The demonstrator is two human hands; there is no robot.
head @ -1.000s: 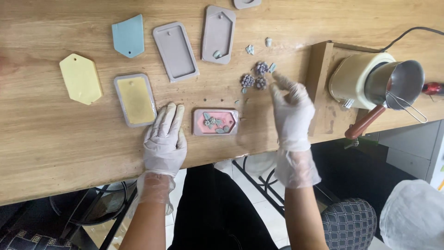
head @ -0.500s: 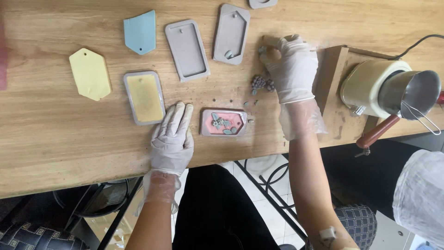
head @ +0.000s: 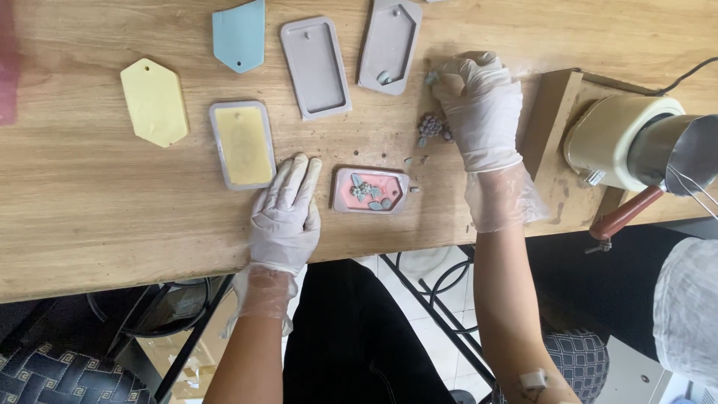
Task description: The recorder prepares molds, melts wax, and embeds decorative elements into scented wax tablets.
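Hands first: both wear thin clear gloves. The left hand (head: 286, 206) lies flat and open on the tabletop (head: 90, 209), fingers together, holding nothing, parked just beside the left end of the small pink mold (head: 371, 190) without quite touching it as far as I can tell. The right hand (head: 479, 105) is up by the far moulds, fingers curled in a loose pinch around a tiny pale bit at its fingertips, right next to the lower end of a grey mold (head: 389, 45) that has a small bluish piece sitting in it. Just beside that hand, toward the near edge, sits a little pile of dried flowers (head: 434, 127), purplish and crumbly looking, with a few loose scraps between the pile and the pink mold. That pink mold sits near the front edge of the tabletop, between the two hands, with greenish sprigs already laid in it. My take on doing this bit well: pinch light, because dried bits like these probably crush easily, and lift one piece at a time instead of a clump. I'd slide the flat hand over to steady the pink mold so it doesn't skate when a piece goes in. Other stuff around: another grey mold (head: 315, 67), a grey one filled yellow (head: 241, 144), a blue tag (head: 239, 36) and a yellow tag (head: 154, 102) lying loose, and a cream pot (head: 609, 142) on a wooden stand to the right, well apart from the pink mold, so mind the elbow.
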